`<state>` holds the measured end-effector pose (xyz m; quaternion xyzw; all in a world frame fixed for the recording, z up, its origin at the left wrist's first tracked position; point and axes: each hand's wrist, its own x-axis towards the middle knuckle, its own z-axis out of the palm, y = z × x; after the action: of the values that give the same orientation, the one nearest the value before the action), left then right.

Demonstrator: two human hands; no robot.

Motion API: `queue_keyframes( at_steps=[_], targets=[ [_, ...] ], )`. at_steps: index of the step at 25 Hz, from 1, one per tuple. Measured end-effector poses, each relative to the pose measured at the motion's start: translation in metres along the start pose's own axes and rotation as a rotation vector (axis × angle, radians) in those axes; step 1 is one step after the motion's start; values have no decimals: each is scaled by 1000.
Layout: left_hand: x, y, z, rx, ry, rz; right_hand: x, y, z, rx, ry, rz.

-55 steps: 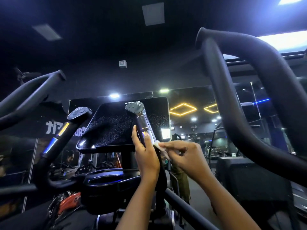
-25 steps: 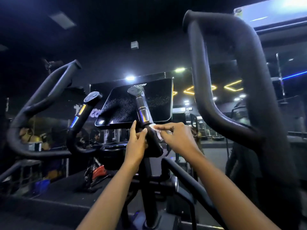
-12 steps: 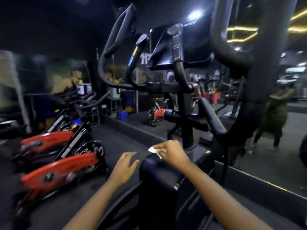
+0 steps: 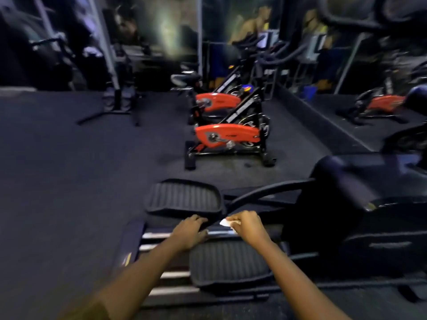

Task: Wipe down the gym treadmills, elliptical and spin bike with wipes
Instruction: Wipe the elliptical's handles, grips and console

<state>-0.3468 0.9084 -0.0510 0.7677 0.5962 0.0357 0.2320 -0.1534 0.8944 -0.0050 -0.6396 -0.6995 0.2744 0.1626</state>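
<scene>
Bare forearms end in left grip (image 4: 190,230) and right grip (image 4: 247,225).

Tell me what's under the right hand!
A white wipe peeks from the right hand, above a shiny rail and ribbed pedal. The hand covers most of the wipe.

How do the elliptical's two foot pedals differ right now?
The far pedal lies farther off and more to the left, fully in view. The near pedal lies closest, and the left hand and right hand overlap its far corners. Both are black and ribbed.
</scene>
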Motion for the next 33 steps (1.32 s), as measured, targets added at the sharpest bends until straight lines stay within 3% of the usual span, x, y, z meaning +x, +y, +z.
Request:
queue_keyframes(
  at_steps=[4,10,18,24,33],
  targets=[
    [-87,-114,-1,-53,-13,-247,9,-81,105,-38,-200,-132],
    [-217,-299,-43,-100,48,-563,16,-249,247,-48,-358,-339],
    [-317,-498,-107,-147,60,-744,62,-421,403,-177,-448,-415],
    [-277,-616,-163,-134,42,-713,164,-498,465,-165,-455,-395],
    [-83,-767,-311,-35,-67,-468,373,-573,464,-92,-265,-198]
  ],
)
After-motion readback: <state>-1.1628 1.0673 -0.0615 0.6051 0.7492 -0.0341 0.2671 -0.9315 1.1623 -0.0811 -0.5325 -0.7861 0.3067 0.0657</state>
